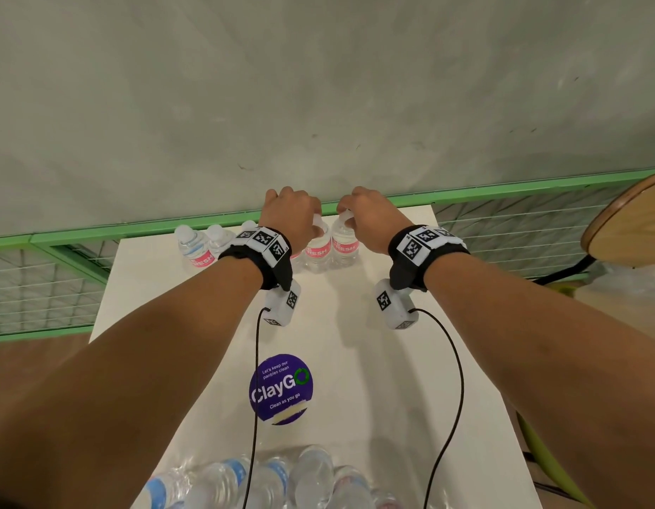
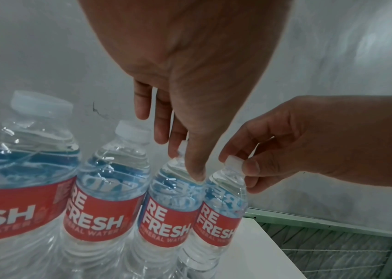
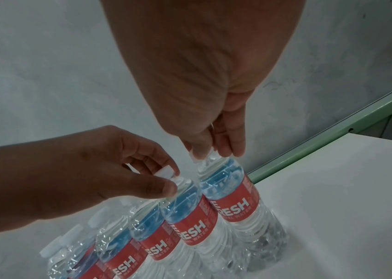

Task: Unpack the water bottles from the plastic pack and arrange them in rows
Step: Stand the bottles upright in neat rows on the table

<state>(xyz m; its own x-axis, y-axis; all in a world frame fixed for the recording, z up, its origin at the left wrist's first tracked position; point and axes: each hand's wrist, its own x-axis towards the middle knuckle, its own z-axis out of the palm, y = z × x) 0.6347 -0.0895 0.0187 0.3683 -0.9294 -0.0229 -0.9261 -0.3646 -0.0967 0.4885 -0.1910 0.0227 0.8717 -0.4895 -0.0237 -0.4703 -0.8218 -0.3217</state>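
My left hand (image 1: pixel 289 211) pinches the cap of one Refresh water bottle (image 1: pixel 317 251), and my right hand (image 1: pixel 366 214) pinches the cap of the end bottle (image 1: pixel 343 247) just beside it. Both stand upright in a row of bottles (image 1: pixel 193 247) along the far edge of the white table (image 1: pixel 392 361), touching side by side. The plastic pack (image 1: pixel 282 479) with remaining bottles lies at the near edge.

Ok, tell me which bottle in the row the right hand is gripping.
The clear plastic red-labelled water bottle ending the row: right hand pinches its white cap.
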